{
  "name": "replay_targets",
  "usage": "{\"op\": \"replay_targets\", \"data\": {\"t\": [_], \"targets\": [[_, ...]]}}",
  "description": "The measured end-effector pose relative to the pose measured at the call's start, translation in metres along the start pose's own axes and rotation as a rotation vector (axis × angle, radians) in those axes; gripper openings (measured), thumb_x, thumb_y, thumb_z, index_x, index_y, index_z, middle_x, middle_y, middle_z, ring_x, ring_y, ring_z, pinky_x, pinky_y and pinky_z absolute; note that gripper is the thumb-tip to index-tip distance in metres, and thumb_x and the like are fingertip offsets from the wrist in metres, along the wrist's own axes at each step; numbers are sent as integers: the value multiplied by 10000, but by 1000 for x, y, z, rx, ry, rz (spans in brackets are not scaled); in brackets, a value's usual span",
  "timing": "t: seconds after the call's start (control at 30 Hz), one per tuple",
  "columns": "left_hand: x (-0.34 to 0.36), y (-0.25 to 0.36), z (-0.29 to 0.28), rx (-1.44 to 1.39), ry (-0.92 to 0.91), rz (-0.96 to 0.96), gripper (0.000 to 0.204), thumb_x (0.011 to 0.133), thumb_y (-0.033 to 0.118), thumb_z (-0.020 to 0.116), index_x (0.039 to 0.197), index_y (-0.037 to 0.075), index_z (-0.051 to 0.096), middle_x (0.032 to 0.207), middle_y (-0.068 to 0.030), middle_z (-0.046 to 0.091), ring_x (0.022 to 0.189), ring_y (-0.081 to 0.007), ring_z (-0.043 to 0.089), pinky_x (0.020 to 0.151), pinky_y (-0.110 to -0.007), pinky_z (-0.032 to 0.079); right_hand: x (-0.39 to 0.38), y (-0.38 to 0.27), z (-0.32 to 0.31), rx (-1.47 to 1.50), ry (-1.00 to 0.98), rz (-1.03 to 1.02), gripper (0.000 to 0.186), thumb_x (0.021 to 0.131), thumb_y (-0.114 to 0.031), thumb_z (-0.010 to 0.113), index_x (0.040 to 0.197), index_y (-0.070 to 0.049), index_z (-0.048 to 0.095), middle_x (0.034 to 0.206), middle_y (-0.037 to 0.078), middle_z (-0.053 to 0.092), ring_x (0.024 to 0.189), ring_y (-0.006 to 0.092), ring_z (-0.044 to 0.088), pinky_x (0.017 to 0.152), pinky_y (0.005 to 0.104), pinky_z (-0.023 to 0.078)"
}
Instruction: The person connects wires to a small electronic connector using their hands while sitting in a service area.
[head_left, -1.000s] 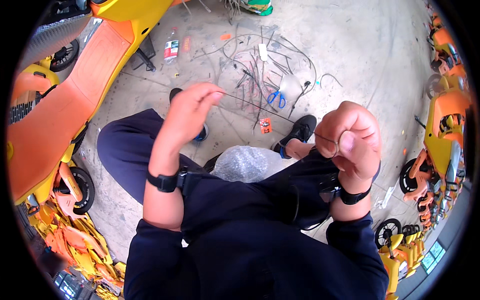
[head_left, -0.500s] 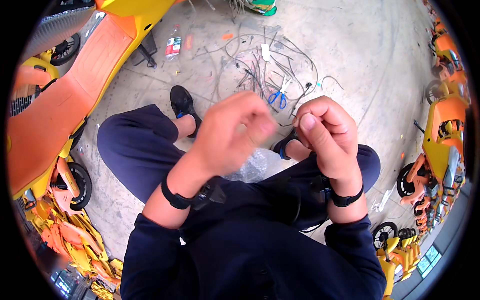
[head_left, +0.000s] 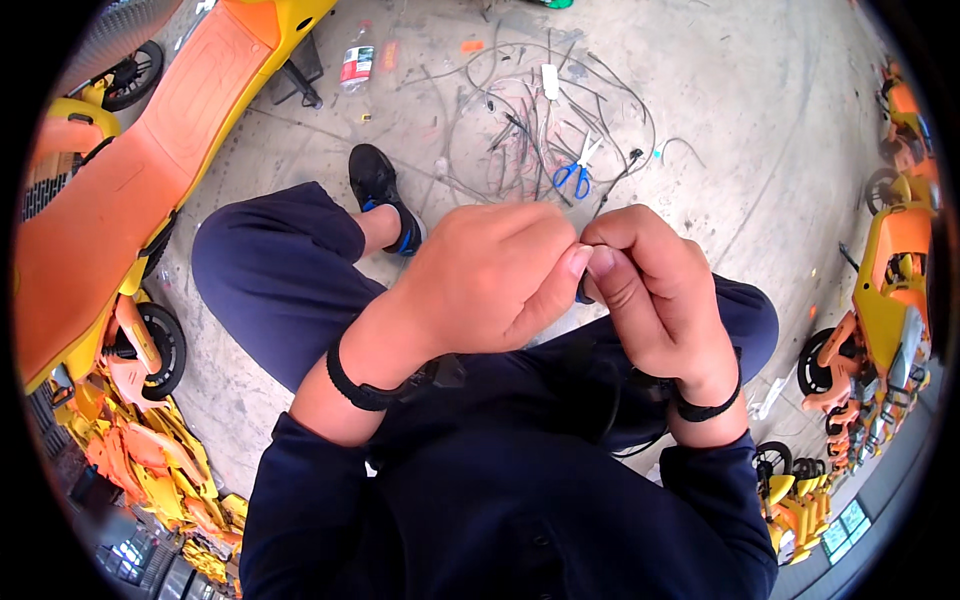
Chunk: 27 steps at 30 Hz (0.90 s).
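Note:
My left hand (head_left: 490, 280) and my right hand (head_left: 660, 290) meet in front of my lap, thumb tips and fingertips pressed together. Both are closed in a pinch. A thin dark wire showed at the right fingertips a moment earlier; the fingers now hide most of what is between them. Whether the left fingers grip it too, I cannot tell. On the floor beyond my hands lie blue-handled scissors (head_left: 573, 180) with their blades apart, beside a loose tangle of dark cables (head_left: 520, 135). A small white piece (head_left: 550, 82) rests among the cables.
A clear plastic bottle (head_left: 356, 62) with a red and white label lies on the floor. To the left stands a large orange and yellow scooter body (head_left: 170, 140), with yellow and orange parts (head_left: 140, 460) piled behind it. More yellow scooters (head_left: 890, 270) line the right side.
My left hand has come right and its fingers have closed against the right fingertips. The right hand stays pinched in nearly the same place. The view has shifted slightly.

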<state>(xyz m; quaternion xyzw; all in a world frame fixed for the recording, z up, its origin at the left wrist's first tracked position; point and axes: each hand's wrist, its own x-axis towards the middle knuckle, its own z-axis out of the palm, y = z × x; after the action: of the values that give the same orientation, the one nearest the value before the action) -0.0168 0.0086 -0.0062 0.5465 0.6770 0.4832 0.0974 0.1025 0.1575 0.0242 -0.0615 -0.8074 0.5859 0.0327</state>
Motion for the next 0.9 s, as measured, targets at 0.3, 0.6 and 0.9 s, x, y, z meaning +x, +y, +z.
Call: {"op": "replay_targets", "data": {"t": [0.3,0.6,0.9], "targets": [[-2,18,-4,-418,70,-126,257,934,100,509,689,24,517,601,-77,529,494,-212,518,462,-315,399,-5,0,8,661,-37,81,79,989,-72,505,987,-19,563,831,22,576,674,64,472,601,203,392],[-9,23,2,-846,81,-326,308,967,111,444,684,35,536,610,-61,555,515,-160,537,479,-298,411,-7,8,12,1112,-147,144,129,1005,-144,501,989,-22,540,780,21,577,574,19,388,504,182,303],[-2,8,-5,-146,-9,136,118,829,75,602,729,43,548,653,-87,499,529,-269,504,462,-340,409,-2,3,-8,348,-128,11,33,898,-29,587,906,1,597,732,76,580,610,164,551,559,276,431]]}}
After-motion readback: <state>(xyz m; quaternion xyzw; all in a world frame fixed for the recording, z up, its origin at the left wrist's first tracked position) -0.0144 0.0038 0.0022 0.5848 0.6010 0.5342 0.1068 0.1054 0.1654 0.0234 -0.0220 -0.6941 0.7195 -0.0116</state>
